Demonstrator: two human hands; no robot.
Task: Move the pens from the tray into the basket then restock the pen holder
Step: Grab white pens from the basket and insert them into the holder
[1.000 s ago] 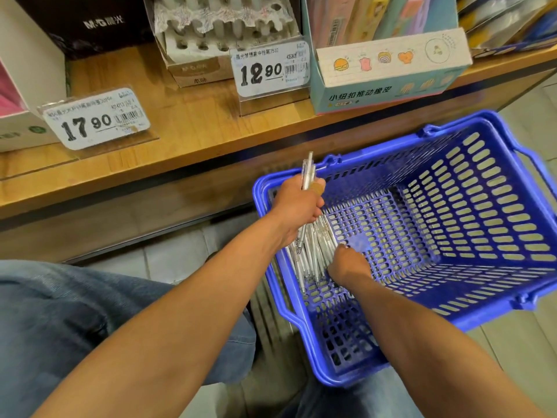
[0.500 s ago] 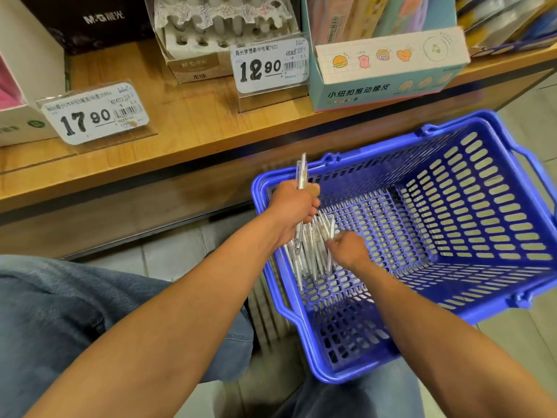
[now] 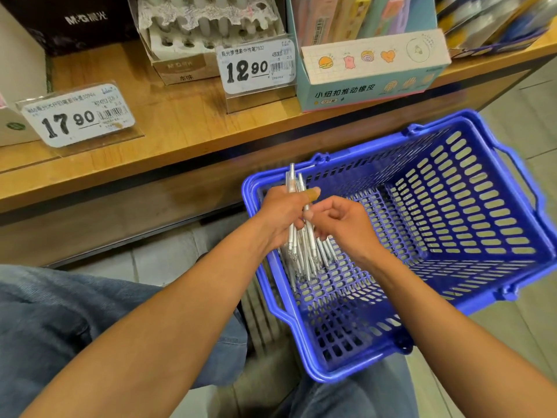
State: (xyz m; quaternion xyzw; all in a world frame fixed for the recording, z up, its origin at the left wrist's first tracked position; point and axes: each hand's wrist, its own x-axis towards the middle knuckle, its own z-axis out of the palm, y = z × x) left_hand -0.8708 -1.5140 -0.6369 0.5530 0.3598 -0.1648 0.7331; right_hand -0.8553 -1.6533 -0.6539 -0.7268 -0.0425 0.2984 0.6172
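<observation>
A blue plastic basket (image 3: 470, 224) rests on my lap below the shelf. My left hand (image 3: 281, 211) grips a bundle of several clear silver pens (image 3: 297, 236) upright over the basket's near left corner. Beside it, my right hand (image 3: 340, 226) pinches one pen of that bundle with thumb and fingers. More pens lie on the basket floor beneath the hands, partly hidden. The white pen holder (image 3: 208, 34) with rows of holes stands on the shelf at the back.
A wooden shelf (image 3: 180, 125) runs across the top, its edge just above the basket. On it stand two price tags, 17.90 (image 3: 75, 117) and 12.90 (image 3: 259, 66), a teal eraser box (image 3: 370, 75) and a black box (image 3: 72, 19). My jeans-clad knees are below.
My right hand rose from the pens on the basket floor up to the bundle in my left hand and took hold of a pen there. The left hand stayed nearly still.
</observation>
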